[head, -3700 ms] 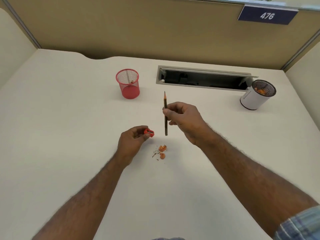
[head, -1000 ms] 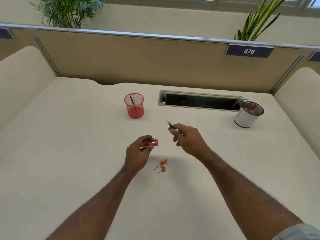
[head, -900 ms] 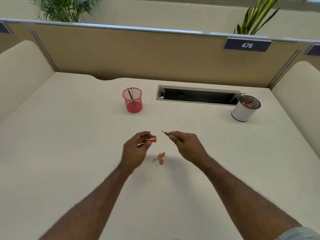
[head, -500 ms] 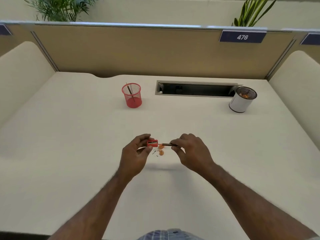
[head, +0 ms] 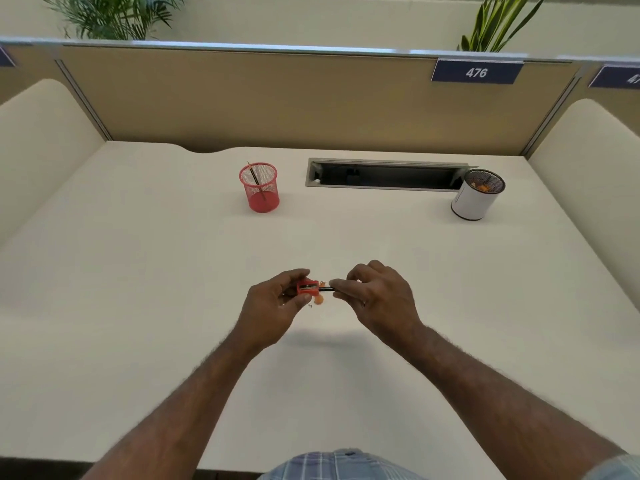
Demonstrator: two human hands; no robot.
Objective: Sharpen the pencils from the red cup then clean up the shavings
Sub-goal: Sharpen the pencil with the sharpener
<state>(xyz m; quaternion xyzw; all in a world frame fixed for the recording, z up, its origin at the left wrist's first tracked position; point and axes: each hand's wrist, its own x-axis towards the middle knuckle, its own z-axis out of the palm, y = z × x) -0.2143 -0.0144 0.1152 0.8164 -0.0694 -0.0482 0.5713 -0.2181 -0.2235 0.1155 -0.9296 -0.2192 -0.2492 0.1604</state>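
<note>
"476" on blue partition sign (head: 477,72)

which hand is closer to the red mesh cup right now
Left. The left hand, pinching the sharpener, sits below the red mesh cup and slightly to its right. The right hand, holding the pencil, is further to the right, so farther off.

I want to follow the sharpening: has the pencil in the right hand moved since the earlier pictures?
Yes. The pencil went from upright above the shavings to level, its tip now in the red sharpener.
</note>
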